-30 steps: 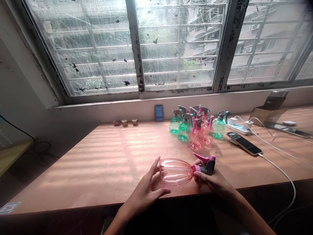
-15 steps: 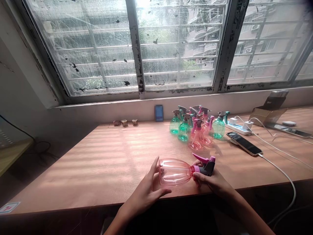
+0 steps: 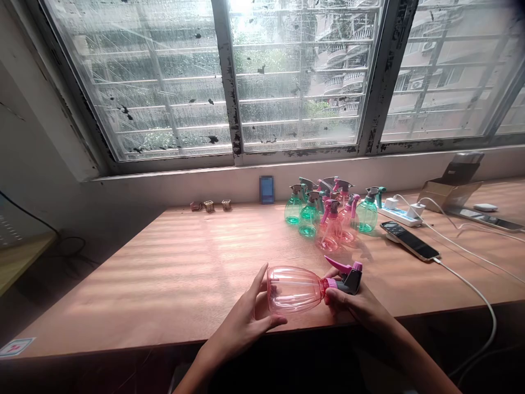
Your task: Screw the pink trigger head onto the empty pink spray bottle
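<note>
A pink transparent spray bottle point(image 3: 293, 289) lies sideways in the air above the table's front edge, its base to the left and its trigger head to the right. Around the neck, just below the magenta collar, my right hand point(image 3: 348, 301) is closed, thumb in front. My left hand point(image 3: 250, 317) cups the base end, with the index finger along the upper edge and the thumb below; its other fingers are partly hidden behind the bottle. The black and magenta trigger head point(image 3: 348, 278) points up and away from me.
Several green and pink spray bottles point(image 3: 328, 232) stand grouped at the back. To their right are a power strip point(image 3: 400, 216), a phone point(image 3: 410, 241) on a white cable, and a cardboard box point(image 3: 449, 192). Small ornaments point(image 3: 209, 206) and a blue-screened device point(image 3: 267, 190) line the wall.
Almost nothing differs. The bottle and both hands have shifted very slightly to the right, and my grip looks the same.
</note>
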The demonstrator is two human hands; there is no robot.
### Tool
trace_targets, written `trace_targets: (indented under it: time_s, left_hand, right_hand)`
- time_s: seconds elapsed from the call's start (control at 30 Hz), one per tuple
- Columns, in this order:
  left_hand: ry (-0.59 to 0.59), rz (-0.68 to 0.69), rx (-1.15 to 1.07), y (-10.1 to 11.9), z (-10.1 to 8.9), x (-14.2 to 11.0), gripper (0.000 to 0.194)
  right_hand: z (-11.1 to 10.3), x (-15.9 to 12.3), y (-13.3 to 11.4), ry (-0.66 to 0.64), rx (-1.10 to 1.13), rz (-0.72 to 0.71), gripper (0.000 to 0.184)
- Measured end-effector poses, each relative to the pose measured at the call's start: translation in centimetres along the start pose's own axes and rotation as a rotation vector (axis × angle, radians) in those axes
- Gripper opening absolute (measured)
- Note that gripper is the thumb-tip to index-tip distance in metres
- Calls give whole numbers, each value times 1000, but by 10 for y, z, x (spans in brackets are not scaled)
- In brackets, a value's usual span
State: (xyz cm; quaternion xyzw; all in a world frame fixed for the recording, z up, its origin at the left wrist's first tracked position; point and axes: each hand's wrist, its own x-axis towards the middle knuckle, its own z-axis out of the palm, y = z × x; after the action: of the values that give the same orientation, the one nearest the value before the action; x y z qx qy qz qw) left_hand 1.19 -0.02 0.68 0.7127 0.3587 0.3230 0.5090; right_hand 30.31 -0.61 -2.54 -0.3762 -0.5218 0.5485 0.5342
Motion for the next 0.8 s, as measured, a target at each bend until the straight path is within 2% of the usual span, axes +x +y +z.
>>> trace_targets:
  time_s: [0.17,0.33,0.5,0.8]
  left_hand:
    - [-15,-18,21,11,0,-1,94]
    - [0,6,80,10,-1,0,89]
    - [13,23,96,7,-1,0,98]
    - [12,17,141,15,-2,-2,86]
  right_hand:
    - [-1,0,1,19,-15,9,38]
    - [-2,0,1,62,-3,16,42]
    - [-1,2,2,29,22,21,42]
    - [2,4,-1,10,26,3,43]
